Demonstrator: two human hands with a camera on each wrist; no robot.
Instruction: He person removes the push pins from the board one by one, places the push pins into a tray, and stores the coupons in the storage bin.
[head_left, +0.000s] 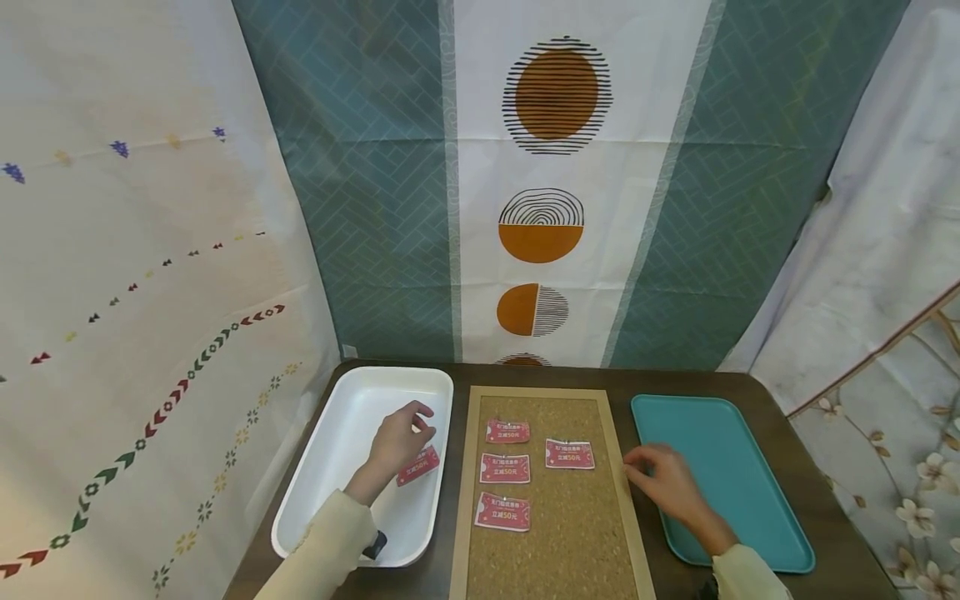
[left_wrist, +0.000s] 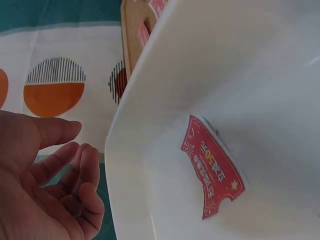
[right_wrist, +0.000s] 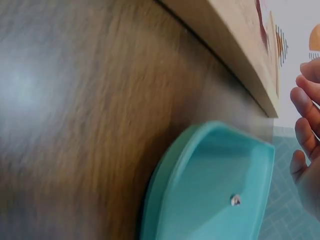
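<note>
Over the white tray (head_left: 303, 500) hovers my left hand (head_left: 401, 437), its thumb and bent fingers apart with nothing between them. A red printed coupon (left_wrist: 214, 170) lies in that tray, close below the hand, with a pale layer showing along one edge. On the right, my right hand (head_left: 667, 479) is above the gap between the cork board (head_left: 566, 542) and the teal tray (head_left: 731, 467). Its fingers are loosely bent, and no object shows between them. Several red coupons, among them one at the upper right (head_left: 569, 454), are fixed to the board.
Inside the teal tray is a small shiny piece (right_wrist: 235, 200). A dark wooden table (head_left: 615, 379) carries both trays and the wood-framed board between them. Patterned cloth (head_left: 390, 208) hangs behind the table and along both sides.
</note>
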